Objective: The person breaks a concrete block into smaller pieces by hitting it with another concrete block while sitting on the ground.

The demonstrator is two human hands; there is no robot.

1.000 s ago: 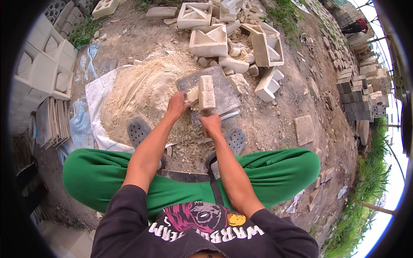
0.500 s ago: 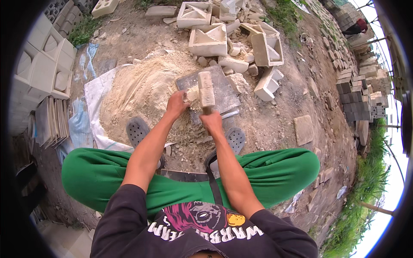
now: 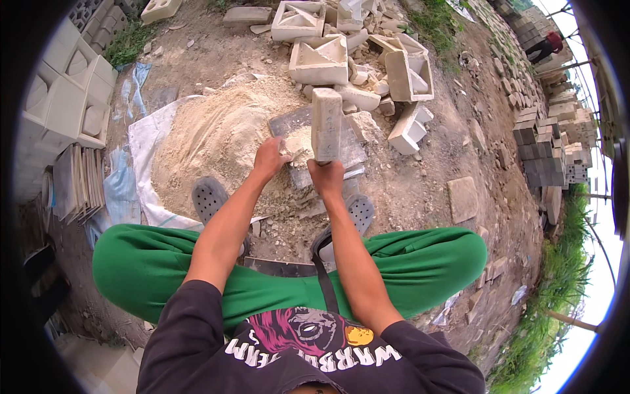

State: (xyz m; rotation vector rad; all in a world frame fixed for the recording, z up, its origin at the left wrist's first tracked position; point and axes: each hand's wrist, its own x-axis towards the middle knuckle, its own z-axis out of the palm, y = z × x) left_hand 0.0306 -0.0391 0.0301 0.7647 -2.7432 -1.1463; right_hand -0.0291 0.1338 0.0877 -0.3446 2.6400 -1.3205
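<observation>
My right hand (image 3: 326,178) grips a hammer (image 3: 327,125) with a long, blocky, dust-covered head. The head is raised over a flat dark slab (image 3: 289,123), hiding part of it. Pale crushed rubble (image 3: 301,142) lies on the slab beneath. At the slab's left edge, my left hand (image 3: 270,159) has its thumb and fingers curled next to the crumbs; whatever is between them is too small to make out. A large heap of pale powder and grit (image 3: 210,134) lies to the left, partly on a white sheet (image 3: 146,148).
Broken pale hollow blocks (image 3: 318,60) lie piled beyond the slab. Stacked blocks (image 3: 69,92) and thin boards (image 3: 79,182) stand at left. Grey blocks (image 3: 539,151) are stacked at right. My clog-shod feet (image 3: 210,199) flank the work. Another person (image 3: 548,46) is far off at upper right.
The hammer's head has come up off the slab toward me, and my right hand has risen slightly with it. My left hand stays almost in place.
</observation>
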